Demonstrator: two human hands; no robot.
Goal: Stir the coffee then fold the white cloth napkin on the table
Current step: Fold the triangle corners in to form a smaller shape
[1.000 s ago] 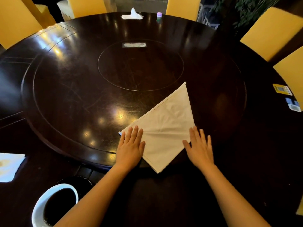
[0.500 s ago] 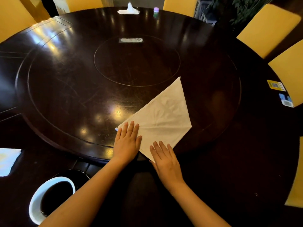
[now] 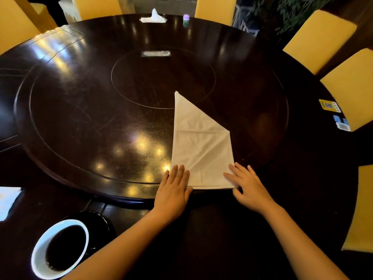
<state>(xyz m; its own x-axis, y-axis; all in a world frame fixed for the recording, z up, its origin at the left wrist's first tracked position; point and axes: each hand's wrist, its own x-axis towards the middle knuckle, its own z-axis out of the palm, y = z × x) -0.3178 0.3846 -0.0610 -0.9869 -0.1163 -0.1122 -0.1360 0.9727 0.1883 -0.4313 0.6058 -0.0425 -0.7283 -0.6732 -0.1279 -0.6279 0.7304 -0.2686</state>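
Note:
The white cloth napkin (image 3: 198,144) lies folded on the dark round table (image 3: 80,110), a tapering shape with its point toward the centre and its wide edge near me. My left hand (image 3: 173,188) rests flat on its near left corner, fingers spread. My right hand (image 3: 247,184) lies flat on the near right corner, fingers apart. A white cup of dark coffee (image 3: 60,247) stands on a dark saucer at the lower left, away from both hands. No spoon is visible.
Yellow chairs (image 3: 319,39) ring the table. A tissue holder (image 3: 153,17) and a small purple-capped jar (image 3: 186,18) stand at the far edge. Stickers (image 3: 329,106) lie at the right rim. White paper (image 3: 8,201) sits at the left edge.
The napkin has turned and now shows a narrower fold with its wide edge squared toward me. My right hand moved from the near corner to the right corner; my left hand shifted right.

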